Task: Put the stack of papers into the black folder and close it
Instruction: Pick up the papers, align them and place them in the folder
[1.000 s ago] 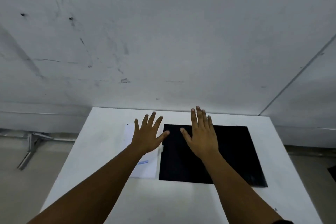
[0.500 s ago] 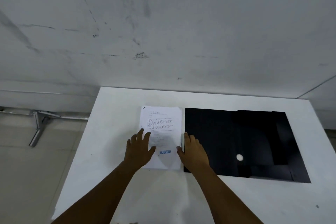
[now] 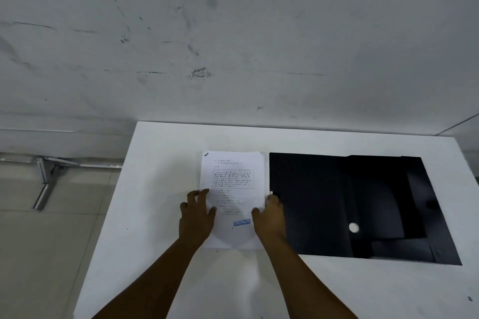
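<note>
The stack of papers, white with printed text and a blue "REJECTED" stamp, lies on the white table in front of me. My left hand curls around its left edge, thumb on the top sheet. My right hand grips its right edge the same way. Just right of the stack, the black folder lies open and flat. Its right half carries pocket flaps and a small white round button. The lower part of the stack is partly hidden by my hands.
A scuffed white wall rises right behind the table's far edge. On the tiled floor at the left lies a metal frame. Bare tabletop shows left of the stack and in front of the folder.
My hands came down from hovering spread above the folder to the two sides of the stack. Their fingers now curl on its edges. The view has shifted closer.
</note>
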